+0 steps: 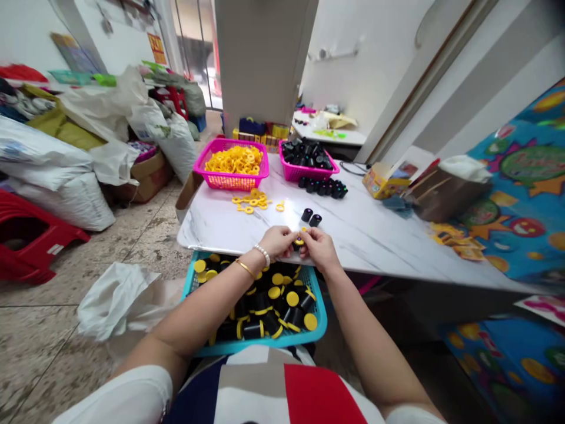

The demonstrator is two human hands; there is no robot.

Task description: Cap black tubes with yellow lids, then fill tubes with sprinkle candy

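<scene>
Our color-blocked shirt (pixel 253 386) is sitting closest, with a teal basket (pixel 321 321) just beyond it, below the front edge of the marbled tabletop (pixel 375 232). Inside that basket, many disc-ended cylinders (pixel 253 330) are showing yellow ends on black bodies, so we are judging a good share done. Plenty seems left: toward the tabletop's far left corner, a magenta basket (pixel 201 165) is holding a heap of yellow rings (pixel 233 160), and a loose ring pile (pixel 251 201) is lying before it. One separate ring (pixel 280 206) is resting to their right. At the front edge, our left hand (pixel 276 242) is nearly closing, pinching a black-and-yellow piece (pixel 299 241); our right hand (pixel 322 249) is pinching its other side. Two ringless cylinders (pixel 306 215) are resting just behind. Toward the back edge, a row of black cylinders (pixel 324 188) is standing before a second magenta basket (pixel 305 172), which is carrying many more.
</scene>
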